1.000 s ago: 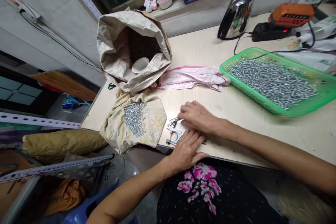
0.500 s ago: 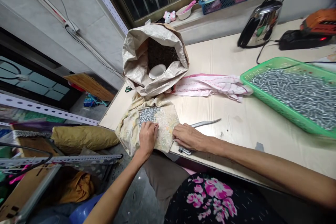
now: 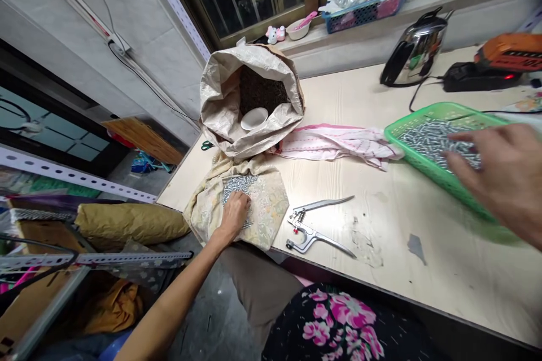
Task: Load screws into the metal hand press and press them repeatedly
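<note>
A yellowish floral cloth lies at the table's front left, with a pile of small silvery metal pins on it. My left hand rests at the near edge of that pile, fingers curled down and pressed together; what they hold is hidden. Over a green plastic basket hangs my right hand, somewhat blurred, its fingers apart and nothing visible in them. Many similar metal pins fill the basket. Between the two hands, silver hand pliers with a spring lie on the table, handles spread.
An open woven sack with dark contents and a white bowl stands behind the cloth. A pink-striped towel lies beside it. At the back right are a metal kettle and an orange tool battery on a black charger.
My right hand has left the cloth's right edge and swung right over the green basket, fingers spreading. The pliers are now fully visible. My left hand stays at the pile.
</note>
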